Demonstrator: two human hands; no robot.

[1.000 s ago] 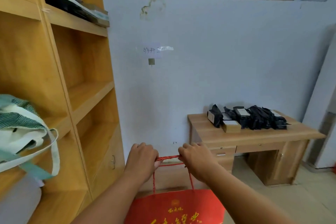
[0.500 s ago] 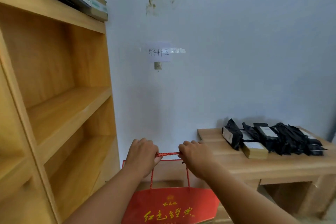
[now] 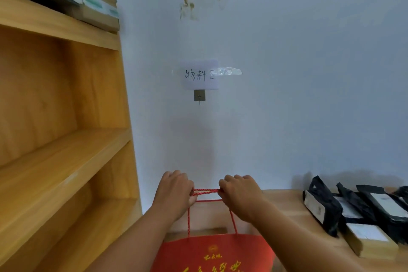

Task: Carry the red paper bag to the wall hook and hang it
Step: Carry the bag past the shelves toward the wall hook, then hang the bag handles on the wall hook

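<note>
Nearest you, the red paper bag [image 3: 213,254] hangs at 6 o'clock from its twisted red cord handles [image 3: 206,192]. Your left hand [image 3: 174,192] and right hand [image 3: 240,195] are both closed around the cords, stretching a short span taut between them. The bag likely handles light, its paper stiff but easy to tear at the cord holes, so keep hold of the cords, not the paper. The small metal wall hook [image 3: 199,96] sits at 12 o'clock, well above, under a handwritten paper label [image 3: 199,74]; its prong looks blurred.

Wooden shelving [image 3: 66,99] at left, black packets [image 3: 353,207] on a desk [image 3: 284,203] at right.
</note>
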